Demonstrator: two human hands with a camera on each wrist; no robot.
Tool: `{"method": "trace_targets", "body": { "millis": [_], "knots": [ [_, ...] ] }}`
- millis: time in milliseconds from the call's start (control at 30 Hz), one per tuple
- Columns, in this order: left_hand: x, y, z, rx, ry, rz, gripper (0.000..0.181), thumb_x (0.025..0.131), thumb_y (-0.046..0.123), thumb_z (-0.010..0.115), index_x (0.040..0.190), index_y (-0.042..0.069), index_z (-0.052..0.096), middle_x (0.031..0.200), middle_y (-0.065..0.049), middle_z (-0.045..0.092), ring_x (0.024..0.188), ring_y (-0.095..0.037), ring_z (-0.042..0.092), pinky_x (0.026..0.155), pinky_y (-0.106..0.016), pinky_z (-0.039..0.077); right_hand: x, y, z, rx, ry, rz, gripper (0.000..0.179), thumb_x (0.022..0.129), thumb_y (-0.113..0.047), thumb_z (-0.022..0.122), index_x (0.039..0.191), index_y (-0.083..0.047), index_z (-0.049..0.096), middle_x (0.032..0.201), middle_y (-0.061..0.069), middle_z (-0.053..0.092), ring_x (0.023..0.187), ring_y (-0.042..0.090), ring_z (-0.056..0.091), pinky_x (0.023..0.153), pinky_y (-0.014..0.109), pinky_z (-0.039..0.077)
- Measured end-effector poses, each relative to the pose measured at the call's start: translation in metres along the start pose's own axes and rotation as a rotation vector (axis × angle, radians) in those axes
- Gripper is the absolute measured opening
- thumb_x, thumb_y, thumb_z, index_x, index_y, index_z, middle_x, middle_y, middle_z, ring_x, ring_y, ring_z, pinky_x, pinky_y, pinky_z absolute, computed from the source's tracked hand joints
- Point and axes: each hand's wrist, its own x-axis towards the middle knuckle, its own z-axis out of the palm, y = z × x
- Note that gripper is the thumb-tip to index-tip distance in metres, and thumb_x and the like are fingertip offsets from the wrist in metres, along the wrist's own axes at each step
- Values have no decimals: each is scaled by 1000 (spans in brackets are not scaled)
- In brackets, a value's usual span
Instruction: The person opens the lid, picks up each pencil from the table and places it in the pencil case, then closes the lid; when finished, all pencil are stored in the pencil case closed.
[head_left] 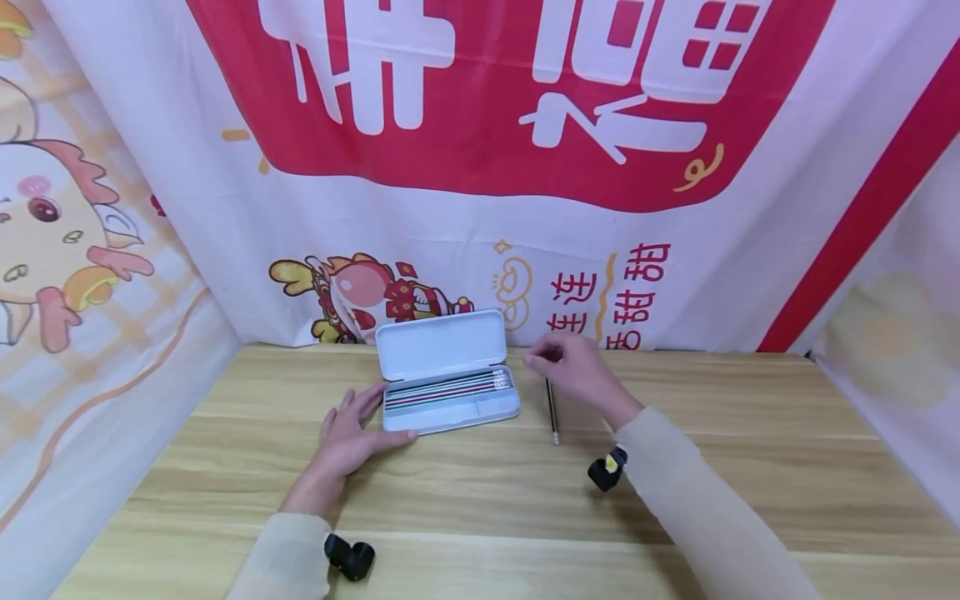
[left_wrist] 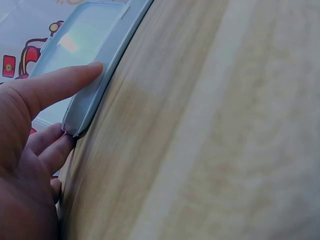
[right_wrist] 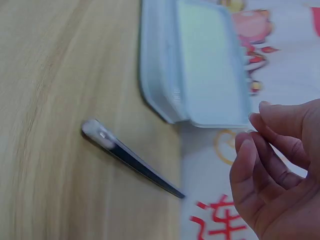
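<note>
A light blue pencil case (head_left: 448, 414) lies on the table with its lid (head_left: 442, 346) raised at the back. Inside, several striped pencils (head_left: 442, 389) lie side by side, white ends to the right. My left hand (head_left: 351, 437) touches the case's front left corner: the thumb extends along the front wall, the other fingers at the left end. Right of the case, a dark pencil (head_left: 552, 412) lies on the wood, its white end towards me. Above its far end is my right hand (head_left: 573, 371), fingers loosely bent, with nothing visible between them in the right wrist view.
The wooden table (head_left: 480, 508) reaches back to a printed cloth (head_left: 420, 217) hanging behind it. Cloth also hangs at the left and right sides. Small black cameras (head_left: 350, 557) sit at both wrists.
</note>
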Motion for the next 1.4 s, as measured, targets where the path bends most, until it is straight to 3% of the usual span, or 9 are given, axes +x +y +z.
{"method": "trace_targets", "body": {
  "millis": [233, 433, 633, 1067, 1400],
  "knots": [
    [0, -4, -4, 10, 5, 1, 110, 81, 45, 94, 171, 27, 32, 178, -6, 30, 169, -41, -15, 132, -71, -15, -31, -3, -26, 125, 13, 132, 20, 104, -28, 73, 115, -11, 74, 104, 10, 74, 92, 26, 72, 77, 36, 67],
    [0, -6, -5, 18, 1, 3, 111, 82, 45, 93, 171, 26, 31, 178, -7, 31, 169, -40, -16, 132, -69, -16, -56, 13, -36, 170, 37, 159, 28, 104, -30, 74, 117, -6, 72, 104, 17, 73, 84, 21, 70, 72, 30, 66],
    [-1, -5, -6, 9, 1, 1, 110, 82, 44, 93, 171, 26, 31, 178, -7, 30, 169, -40, -16, 132, -70, -16, -75, 29, -38, 199, 26, 196, 28, 103, -27, 75, 117, -3, 71, 104, 22, 72, 83, 24, 69, 70, 31, 66],
    [-1, -5, -3, 9, -4, -8, 111, 82, 46, 93, 171, 28, 31, 178, -5, 30, 169, -40, -16, 131, -71, -16, -75, 49, -9, 263, -53, 294, 26, 100, -25, 78, 112, -3, 72, 89, 13, 72, 75, 20, 69, 65, 30, 65],
    [2, -2, -1, 9, -13, -4, 110, 81, 47, 93, 171, 29, 31, 179, -4, 29, 169, -40, -16, 131, -71, -16, -71, 43, 6, 266, -20, 365, 27, 96, -24, 83, 109, -4, 71, 86, 10, 73, 70, 19, 68, 62, 31, 64]
  ]
}}
